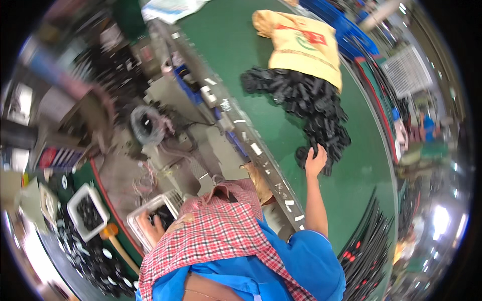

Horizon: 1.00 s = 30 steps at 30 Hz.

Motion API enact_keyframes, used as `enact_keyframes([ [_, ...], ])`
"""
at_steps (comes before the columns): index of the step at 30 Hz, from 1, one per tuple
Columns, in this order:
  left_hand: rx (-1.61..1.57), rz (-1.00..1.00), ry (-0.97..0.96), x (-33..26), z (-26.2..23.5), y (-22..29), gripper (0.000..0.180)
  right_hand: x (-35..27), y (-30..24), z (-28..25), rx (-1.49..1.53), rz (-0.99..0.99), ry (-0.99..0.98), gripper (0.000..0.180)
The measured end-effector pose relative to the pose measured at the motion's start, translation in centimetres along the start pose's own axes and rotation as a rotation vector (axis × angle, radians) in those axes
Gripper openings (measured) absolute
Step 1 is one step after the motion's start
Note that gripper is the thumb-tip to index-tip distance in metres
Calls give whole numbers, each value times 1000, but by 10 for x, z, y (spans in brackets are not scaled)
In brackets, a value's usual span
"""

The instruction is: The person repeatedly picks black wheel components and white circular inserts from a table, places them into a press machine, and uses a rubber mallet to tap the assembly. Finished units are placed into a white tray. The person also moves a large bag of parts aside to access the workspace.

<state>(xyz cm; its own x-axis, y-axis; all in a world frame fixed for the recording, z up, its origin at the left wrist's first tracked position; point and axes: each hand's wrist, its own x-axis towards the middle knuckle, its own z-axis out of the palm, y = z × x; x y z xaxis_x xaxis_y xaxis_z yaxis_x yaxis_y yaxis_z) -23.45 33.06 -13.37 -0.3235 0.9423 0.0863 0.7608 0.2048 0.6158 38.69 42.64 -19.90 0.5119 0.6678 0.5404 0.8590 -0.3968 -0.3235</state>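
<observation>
On the green table, my right hand (315, 161) is at the near end of a heap of black cylindrical parts (314, 103). Its fingers are closed round one dark piece at the heap's edge. The heap spills from the mouth of a yellow woven sack (305, 47) with red and green print. Low on the left, my left hand (151, 228) is in a white plastic basket (174, 198) beside my body. Its fingers curl next to black parts in the basket; what they hold is too small to make out.
Long black rods (369, 243), some with red ends, lie at the table's right. A metal rail (256, 148) edges the table. Leftward are a white bin (103, 208) of black parts, a mallet (110, 232) and scattered black pieces. Blue crates (346, 32) stand beyond the sack.
</observation>
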Motion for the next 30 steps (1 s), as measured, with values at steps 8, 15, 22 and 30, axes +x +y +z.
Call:
enact_keyframes([
  [8,-101,579,-505,111,150,152,45,41,156,-30,220,364,118,36],
  [15,-267,1330,-1032,61,319,375,60,113,314,14,520,676,173,43],
  [22,-439,2034,-974,-83,471,462,34,221,397,94,874,691,133,42],
  [30,-104,2039,-1181,-120,535,525,32,339,342,165,895,348,-300,40],
])
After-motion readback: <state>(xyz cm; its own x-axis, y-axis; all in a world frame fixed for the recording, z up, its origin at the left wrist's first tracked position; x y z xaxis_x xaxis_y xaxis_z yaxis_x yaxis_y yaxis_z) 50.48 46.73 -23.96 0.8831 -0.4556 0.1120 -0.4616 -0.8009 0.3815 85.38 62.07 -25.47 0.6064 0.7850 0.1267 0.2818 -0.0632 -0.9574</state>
